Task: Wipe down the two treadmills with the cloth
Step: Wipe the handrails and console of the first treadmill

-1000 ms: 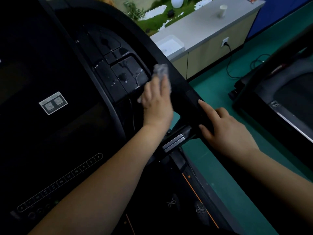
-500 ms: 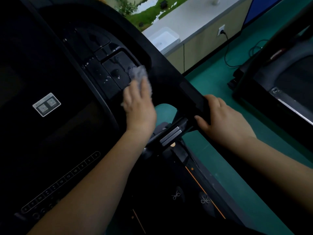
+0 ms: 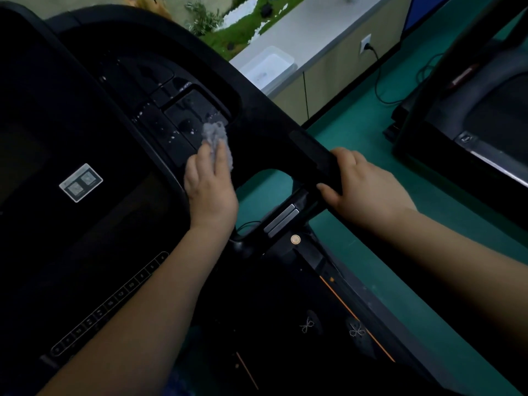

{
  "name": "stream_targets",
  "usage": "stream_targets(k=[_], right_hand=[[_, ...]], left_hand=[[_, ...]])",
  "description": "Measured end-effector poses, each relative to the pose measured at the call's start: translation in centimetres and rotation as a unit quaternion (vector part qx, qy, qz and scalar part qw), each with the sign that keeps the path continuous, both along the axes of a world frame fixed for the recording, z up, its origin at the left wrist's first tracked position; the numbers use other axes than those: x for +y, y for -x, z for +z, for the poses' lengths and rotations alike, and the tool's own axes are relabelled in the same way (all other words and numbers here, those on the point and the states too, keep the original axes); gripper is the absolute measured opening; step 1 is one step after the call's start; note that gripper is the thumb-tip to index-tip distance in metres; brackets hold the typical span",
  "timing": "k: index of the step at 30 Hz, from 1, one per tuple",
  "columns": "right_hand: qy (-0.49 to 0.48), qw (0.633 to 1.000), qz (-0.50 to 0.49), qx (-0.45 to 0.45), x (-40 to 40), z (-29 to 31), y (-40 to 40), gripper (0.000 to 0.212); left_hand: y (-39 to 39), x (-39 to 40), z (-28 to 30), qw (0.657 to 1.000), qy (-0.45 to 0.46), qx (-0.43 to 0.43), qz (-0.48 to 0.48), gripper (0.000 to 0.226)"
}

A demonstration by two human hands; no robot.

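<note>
Head view: a person's left hand (image 3: 210, 184) presses a bunched grey cloth (image 3: 217, 140) onto the wet recessed tray (image 3: 197, 114) of the near treadmill's console (image 3: 85, 124), droplets lying just beyond the fingertips. The right hand (image 3: 363, 184) grips the handrail (image 3: 314, 155). The second treadmill (image 3: 471, 115) stands well apart, beyond the right hand.

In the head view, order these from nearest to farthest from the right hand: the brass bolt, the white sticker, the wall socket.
From the right hand:
1. Brass bolt, just below-left on the treadmill frame.
2. Wall socket, far above on the cabinet.
3. White sticker, far left on the console.
</note>
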State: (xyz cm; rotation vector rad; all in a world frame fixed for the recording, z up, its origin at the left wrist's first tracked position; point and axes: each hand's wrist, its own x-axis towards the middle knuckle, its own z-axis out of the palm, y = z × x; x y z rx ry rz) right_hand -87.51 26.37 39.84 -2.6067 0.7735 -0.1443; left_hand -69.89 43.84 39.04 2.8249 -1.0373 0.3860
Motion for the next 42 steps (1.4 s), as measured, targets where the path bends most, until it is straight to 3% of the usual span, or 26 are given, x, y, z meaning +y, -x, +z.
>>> stream_targets(k=[6, 9, 12, 14, 16, 21, 25, 29, 33, 35, 37, 39, 40, 42], right_hand=[[-0.002, 1.0, 0.002, -0.01, 0.1, 0.1, 0.1, 0.055], [-0.005, 1.0, 0.003, -0.012, 0.1, 0.0, 0.2, 0.057], [-0.006, 1.0, 0.003, -0.009, 0.0, -0.2, 0.6, 0.062], [0.005, 1.0, 0.003, -0.002, 0.1, -0.4, 1.1, 0.065], [0.013, 1.0, -0.002, 0.002, 0.2, -0.6, 1.8, 0.066], [0.024, 1.0, 0.001, -0.005, 0.1, -0.8, 2.6, 0.064], [0.019, 1.0, 0.005, -0.016, -0.1, -0.7, 2.2, 0.06], [0.019, 1.0, 0.002, -0.014, 0.0, -0.7, 2.2, 0.058], [0.013, 1.0, 0.002, -0.014, 0.0, -0.7, 2.2, 0.056], [0.011, 1.0, 0.002, -0.015, 0.0, -0.7, 2.1, 0.056], [0.013, 1.0, -0.001, -0.012, 0.0, -0.7, 2.0, 0.056], [0.018, 1.0, -0.002, -0.012, 0.1, -0.7, 2.0, 0.056], [0.02, 1.0, -0.003, -0.012, 0.1, -0.7, 2.0, 0.056], [0.02, 1.0, -0.004, -0.011, 0.1, -0.7, 2.0, 0.056]], left_hand=[[0.1, 4.7, 0.7, 0.976, -0.137, -0.057, -0.157, 0.063], [0.9, 7.1, 0.9, 0.969, -0.176, -0.037, -0.171, 0.058], [-0.5, 4.9, 1.3, 0.956, -0.199, -0.076, -0.201, 0.049], [-2.1, 1.7, 1.7, 0.931, -0.23, -0.129, -0.253, 0.037], [-2.6, -0.8, 2.4, 0.902, -0.28, -0.15, -0.291, 0.039], [0.5, 0.9, 1.1, 0.857, -0.452, -0.064, -0.239, 0.039], [-0.2, 0.1, 1.1, 0.87, -0.438, -0.036, -0.224, 0.038], [-1.9, -0.6, 1.5, 0.853, -0.422, -0.106, -0.288, 0.04], [0.5, 0.7, 2.4, 0.839, -0.49, 0.011, -0.236, 0.037], [2.1, 2.0, 3.0, 0.87, -0.443, 0.113, -0.186, 0.04], [4.2, 4.0, 2.7, 0.939, -0.271, 0.187, -0.097, 0.036], [7.4, 5.4, 1.7, 0.979, -0.073, 0.188, -0.017, 0.039], [8.9, 5.7, 1.1, 0.985, -0.051, 0.162, -0.001, 0.045], [11.0, 5.9, -0.6, 0.985, -0.115, 0.13, -0.009, 0.068]])
